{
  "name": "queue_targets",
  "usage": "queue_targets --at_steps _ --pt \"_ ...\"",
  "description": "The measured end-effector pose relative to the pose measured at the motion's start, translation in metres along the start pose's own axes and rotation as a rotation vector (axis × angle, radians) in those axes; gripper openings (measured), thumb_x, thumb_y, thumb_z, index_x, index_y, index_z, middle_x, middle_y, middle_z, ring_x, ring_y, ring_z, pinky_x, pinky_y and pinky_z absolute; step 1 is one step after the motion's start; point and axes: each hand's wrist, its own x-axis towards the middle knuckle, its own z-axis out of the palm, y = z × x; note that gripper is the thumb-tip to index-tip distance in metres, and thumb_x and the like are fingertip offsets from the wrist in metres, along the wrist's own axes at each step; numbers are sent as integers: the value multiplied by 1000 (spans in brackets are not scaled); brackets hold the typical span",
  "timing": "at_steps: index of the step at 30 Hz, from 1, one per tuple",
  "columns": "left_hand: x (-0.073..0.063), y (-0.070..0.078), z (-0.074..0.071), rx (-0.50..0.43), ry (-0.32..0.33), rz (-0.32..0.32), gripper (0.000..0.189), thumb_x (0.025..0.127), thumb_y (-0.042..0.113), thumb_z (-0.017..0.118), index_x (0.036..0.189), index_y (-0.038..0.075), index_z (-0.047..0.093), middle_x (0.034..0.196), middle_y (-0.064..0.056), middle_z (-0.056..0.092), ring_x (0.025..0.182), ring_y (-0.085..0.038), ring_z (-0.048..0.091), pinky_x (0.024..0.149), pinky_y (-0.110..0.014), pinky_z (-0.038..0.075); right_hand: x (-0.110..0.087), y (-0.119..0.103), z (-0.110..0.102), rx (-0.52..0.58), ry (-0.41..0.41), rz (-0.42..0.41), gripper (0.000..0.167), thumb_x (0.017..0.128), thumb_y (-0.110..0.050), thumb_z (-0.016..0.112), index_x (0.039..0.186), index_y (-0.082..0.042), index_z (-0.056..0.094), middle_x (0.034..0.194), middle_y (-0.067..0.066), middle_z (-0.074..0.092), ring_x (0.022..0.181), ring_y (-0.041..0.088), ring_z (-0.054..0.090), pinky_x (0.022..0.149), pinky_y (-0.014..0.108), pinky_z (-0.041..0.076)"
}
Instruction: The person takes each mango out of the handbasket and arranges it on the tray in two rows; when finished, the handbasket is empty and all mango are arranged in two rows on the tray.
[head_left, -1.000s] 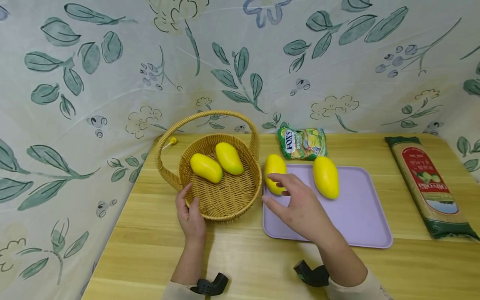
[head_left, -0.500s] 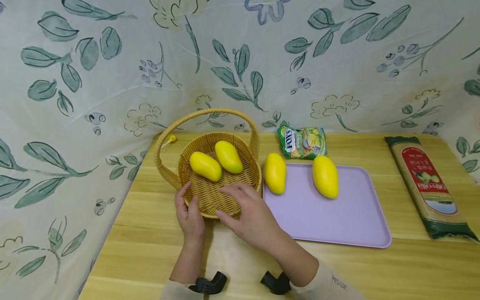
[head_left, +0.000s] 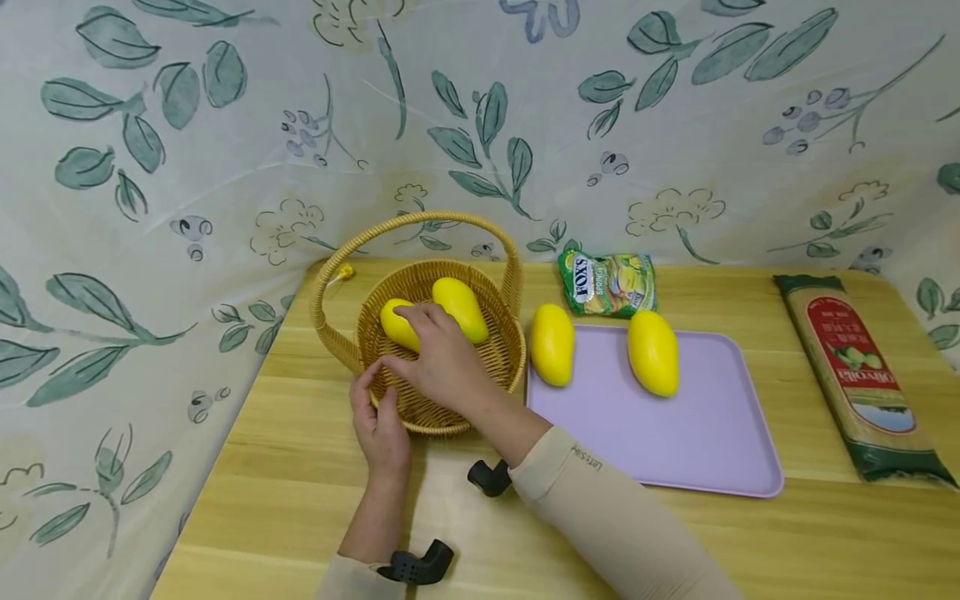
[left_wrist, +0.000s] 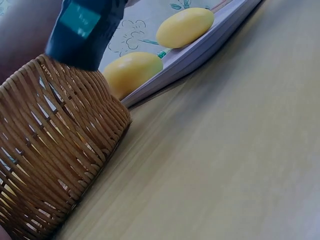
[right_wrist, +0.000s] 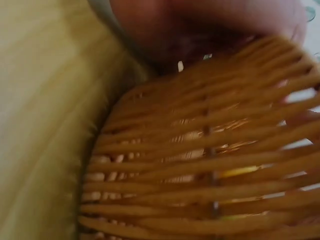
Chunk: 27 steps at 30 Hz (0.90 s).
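In the head view a wicker basket (head_left: pixel 442 425) with a tall arched handle stands at the left of the table, holding two yellow mangoes. My left hand (head_left: pixel 382 442) holds the basket's near left rim, its thumb at the rim. Reaching over the rim, my right hand (head_left: pixel 446 362) is spread above the left mango (head_left: pixel 397 323) and partly covers it. The other mango (head_left: pixel 459 307) lies beside it, touching or nearly touching the fingers. In the right wrist view the woven wall (right_wrist: pixel 190 165) fills most of the picture; the right fingertips are hidden there.
A lilac tray (head_left: pixel 697 442) right of the basket carries a left mango (head_left: pixel 552 346) and a right mango (head_left: pixel 652 354). Behind it lies a green candy bag (head_left: pixel 607 285). A long pasta pack (head_left: pixel 862 375) lies at the far right. Floral cloth (head_left: pixel 480 125) hangs behind the table.
My right hand has moved left from above the tray, across the basket's near rim, to over the left mango inside. My left hand stays at the rim. The mangoes have not moved.
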Motion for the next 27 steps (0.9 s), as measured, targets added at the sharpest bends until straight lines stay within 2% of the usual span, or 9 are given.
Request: queue_targets --at_steps 6,10,17,27 --pt "1 3 1 12 -25 9 41 96 -3 46 136 -2 54 151 -19 43 154 -27 25 128 -50 14 20 10 12 16 -11 61 71 89 -42 78 150 -17 50 151 8 50 137 29 51 113 40 46" --pt "1 2 2 10 -30 9 41 96 -3 45 137 -5 52 152 -19 42 153 -26 26 127 -50 17 24 16 16 36 -20 101 70 90 -39 78 151 -19 48 154 7 48 141 27 48 115 40 45" --pt "0 2 1 12 -20 15 40 96 -2 46 135 -6 53 151 -20 42 157 -27 18 129 -50 8 24 20 21 -3 -52 105 73 90 -39 77 153 -19 45 157 7 45 144 25 46 117 39 43" --pt "-1 3 1 17 -9 0 40 95 -2 47 134 -6 53 151 -18 45 158 -28 14 130 -48 5 26 21 25 -61 -114 132 79 90 -42 77 157 -18 41 158 5 45 145 24 45 119 40 40"
